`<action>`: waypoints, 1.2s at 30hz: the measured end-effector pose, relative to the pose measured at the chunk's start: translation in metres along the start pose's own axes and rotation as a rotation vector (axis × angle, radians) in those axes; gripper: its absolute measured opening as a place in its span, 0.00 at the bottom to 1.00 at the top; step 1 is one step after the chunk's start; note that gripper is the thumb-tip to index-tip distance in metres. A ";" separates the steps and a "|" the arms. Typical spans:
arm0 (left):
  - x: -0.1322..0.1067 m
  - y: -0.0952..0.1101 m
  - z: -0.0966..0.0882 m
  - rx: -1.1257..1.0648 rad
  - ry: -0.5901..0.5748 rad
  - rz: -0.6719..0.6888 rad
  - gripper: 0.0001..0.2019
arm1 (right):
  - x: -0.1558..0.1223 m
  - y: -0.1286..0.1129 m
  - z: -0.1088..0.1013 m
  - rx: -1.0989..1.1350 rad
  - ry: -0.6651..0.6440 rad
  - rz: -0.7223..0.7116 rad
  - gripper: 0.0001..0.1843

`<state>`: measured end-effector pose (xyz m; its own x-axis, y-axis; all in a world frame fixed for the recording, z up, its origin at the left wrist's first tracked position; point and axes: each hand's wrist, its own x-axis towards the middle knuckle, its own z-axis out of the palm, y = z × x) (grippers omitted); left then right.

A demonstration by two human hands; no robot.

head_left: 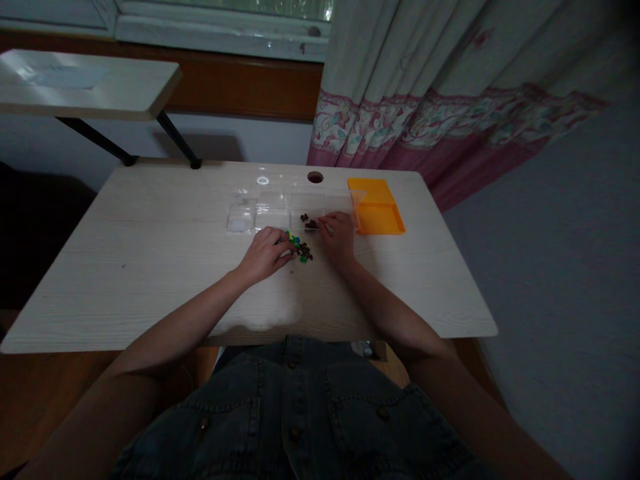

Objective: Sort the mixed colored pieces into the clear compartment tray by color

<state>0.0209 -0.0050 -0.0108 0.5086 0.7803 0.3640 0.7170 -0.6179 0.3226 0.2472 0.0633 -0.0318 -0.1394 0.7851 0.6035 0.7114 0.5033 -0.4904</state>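
A small heap of mixed pieces (304, 251), brown, green, yellow and blue, lies on the table in front of me. At its left edge is my left hand (265, 256), fingers curled and closed against the pieces; what they hold is hidden. Behind the heap stands a clear plastic compartment tray (273, 219). One of its compartments has a few brown pieces (311, 224) in it. My right hand (339, 237) reaches over the tray's front edge, thumb and fingertips pinched beside those brown pieces. Whether a piece is between them is too small to tell.
An orange box (380, 219) with its lid folded back stands at the tray's right. One tiny green piece (291, 272) lies apart, nearer me. Behind are a round hole (315, 177) in the table and a curtain (380, 120). A raised shelf (90, 83) overhangs the back left.
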 end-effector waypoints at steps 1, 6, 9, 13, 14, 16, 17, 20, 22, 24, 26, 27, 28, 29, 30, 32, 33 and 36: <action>0.000 0.000 0.000 -0.003 0.001 -0.002 0.10 | 0.000 0.000 0.000 0.003 0.003 0.001 0.13; -0.001 -0.004 0.001 -0.012 0.012 -0.026 0.09 | 0.000 0.002 0.001 0.025 -0.002 0.018 0.17; -0.002 -0.007 0.001 -0.002 0.028 -0.038 0.09 | 0.000 0.001 0.001 0.041 0.019 0.009 0.17; -0.002 -0.010 0.000 0.024 0.030 -0.051 0.12 | 0.000 -0.002 -0.001 0.022 0.016 -0.021 0.17; -0.001 -0.010 -0.001 0.026 0.029 -0.057 0.12 | 0.000 -0.002 -0.001 0.018 0.009 -0.032 0.16; -0.001 -0.009 -0.002 0.011 0.039 -0.069 0.12 | -0.001 -0.004 -0.002 0.009 -0.003 -0.053 0.16; -0.001 -0.009 -0.002 -0.006 0.052 -0.076 0.12 | -0.001 -0.005 -0.003 0.005 -0.010 -0.063 0.15; 0.001 -0.008 -0.004 -0.078 0.102 -0.113 0.11 | -0.005 -0.009 -0.004 -0.001 -0.076 -0.133 0.13; 0.001 -0.008 -0.006 -0.139 0.127 -0.151 0.11 | -0.010 -0.015 -0.004 0.005 -0.155 -0.228 0.11; 0.001 -0.007 -0.007 -0.195 0.147 -0.193 0.12 | -0.013 -0.020 -0.003 0.009 -0.236 -0.333 0.10; 0.001 -0.007 -0.007 -0.234 0.163 -0.218 0.12 | -0.016 -0.025 -0.002 0.008 -0.292 -0.409 0.10; 0.001 -0.006 -0.007 -0.245 0.168 -0.222 0.11 | -0.017 -0.027 -0.001 0.004 -0.305 -0.429 0.11; 0.001 -0.006 -0.007 -0.255 0.172 -0.224 0.11 | -0.017 -0.029 -0.001 -0.002 -0.313 -0.440 0.11; 0.000 -0.005 -0.007 -0.265 0.174 -0.226 0.11 | -0.017 -0.029 -0.001 -0.007 -0.313 -0.444 0.11; 0.000 -0.004 -0.007 -0.275 0.177 -0.234 0.11 | -0.017 -0.030 0.000 -0.011 -0.305 -0.444 0.11; 0.000 -0.003 -0.006 -0.300 0.177 -0.265 0.11 | -0.016 -0.029 0.000 -0.014 -0.276 -0.445 0.12; 0.000 -0.002 -0.006 -0.318 0.174 -0.281 0.11 | -0.016 -0.029 0.000 -0.014 -0.260 -0.448 0.12; -0.001 -0.001 -0.005 -0.374 0.155 -0.298 0.12 | -0.017 -0.030 0.000 -0.015 -0.244 -0.444 0.12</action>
<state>0.0177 -0.0052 -0.0073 0.2106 0.9219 0.3252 0.5862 -0.3853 0.7127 0.2283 0.0347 -0.0270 -0.5866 0.5589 0.5862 0.5565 0.8039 -0.2096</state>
